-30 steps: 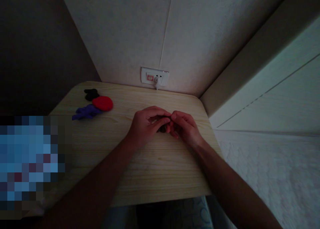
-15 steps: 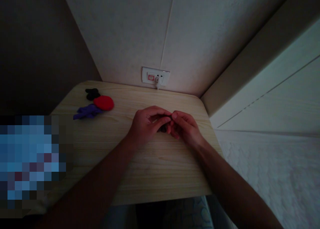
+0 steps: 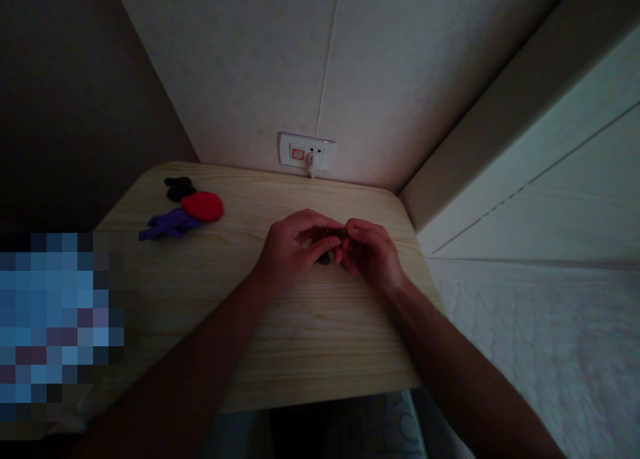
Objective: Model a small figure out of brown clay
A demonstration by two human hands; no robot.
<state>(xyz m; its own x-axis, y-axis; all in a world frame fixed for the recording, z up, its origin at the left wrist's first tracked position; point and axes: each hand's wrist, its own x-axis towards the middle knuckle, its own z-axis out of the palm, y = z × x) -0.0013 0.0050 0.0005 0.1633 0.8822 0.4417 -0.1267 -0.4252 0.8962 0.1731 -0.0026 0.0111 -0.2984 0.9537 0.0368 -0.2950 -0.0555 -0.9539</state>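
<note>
Over the wooden tabletop [image 3: 310,325] my left hand [image 3: 289,247] pinches a small dark piece [image 3: 338,233] between thumb and fingers. My right hand [image 3: 374,251] meets it from the other side, with its thumb and curled fingers closed on the right end of that piece. Below the fingers a second dark bit [image 3: 325,257] shows in part; whether it belongs to the same piece I cannot tell. Dim light and my fingers hide most of its shape, though it looks like a dark lump of modelling clay.
At the back left lie a flat red round piece [image 3: 203,207], a black lump [image 3: 180,189] and a crumpled purple piece [image 3: 173,224], touching one another. A wall socket [image 3: 307,152] with a white plug sits behind the table. A white quilted surface [image 3: 540,352] adjoins on the right.
My right hand has turned slightly and its thumb has shifted, showing more of the dark piece between the hands. The whole view has moved a little; the coloured pieces lie as before.
</note>
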